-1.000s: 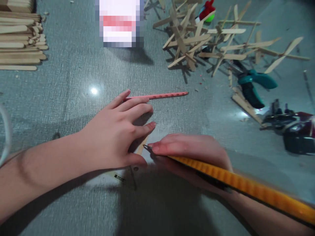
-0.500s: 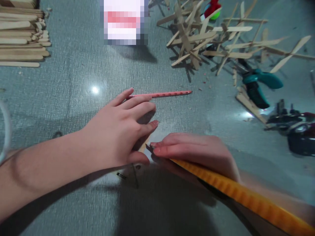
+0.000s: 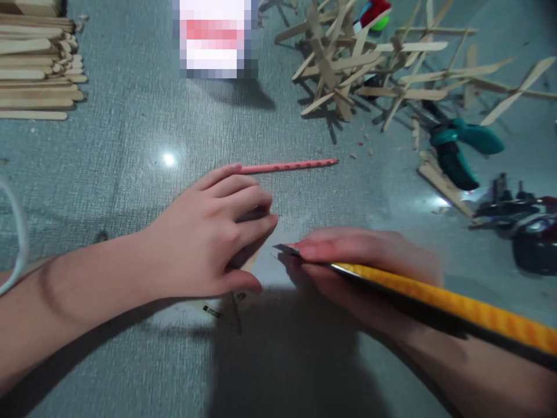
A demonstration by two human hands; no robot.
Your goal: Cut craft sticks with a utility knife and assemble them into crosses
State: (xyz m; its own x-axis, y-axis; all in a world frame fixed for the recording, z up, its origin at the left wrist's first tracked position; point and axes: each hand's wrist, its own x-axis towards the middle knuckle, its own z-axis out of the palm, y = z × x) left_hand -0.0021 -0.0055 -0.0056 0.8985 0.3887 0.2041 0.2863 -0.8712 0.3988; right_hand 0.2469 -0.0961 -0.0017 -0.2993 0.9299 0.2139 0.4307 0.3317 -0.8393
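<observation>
- Grey textured tabletop point(image 3: 143, 360): fills the frame, with a bright reflection at left of centre.
- Wooden strip point(image 3: 251, 260): centre of frame, quantity one, mostly covered by the left hand point(image 3: 209, 238). Its exposed part lies between index finger and thumb, over a white sheet point(image 3: 270, 264).
- Left hand: palm down, fingers bent and thumb set apart. Fingertip contact with the strip is hidden.
- Utility knife point(image 3: 418, 295): quantity one, yellow and black, running from centre to the right edge. Blade points left, just beside the strip and apart from it.
- Right hand point(image 3: 369, 252): thumb and fingers closed on the knife near its blade.
- Pink pencil point(image 3: 296, 166): quantity one, above centre, near end at the left little finger.
- Pixelated object point(image 3: 211, 38): quantity one, upper centre, white and red. Container type and contents cannot be determined.
- Stick stack point(image 3: 35, 69): upper left, individual count not determinable.
- Crossed-stick assemblies point(image 3: 343, 69): upper right, several, overlapping; exact count not determinable.
- Red and green item point(image 3: 378, 16): quantity one, among the assemblies.
- Pliers point(image 3: 452, 152): one pair, teal and black handles, right of frame, beside loose sticks point(image 3: 444, 184).
- Dark object point(image 3: 535, 247): right edge, type unclear.
- White cable point(image 3: 21, 232): quantity one, left edge.
</observation>
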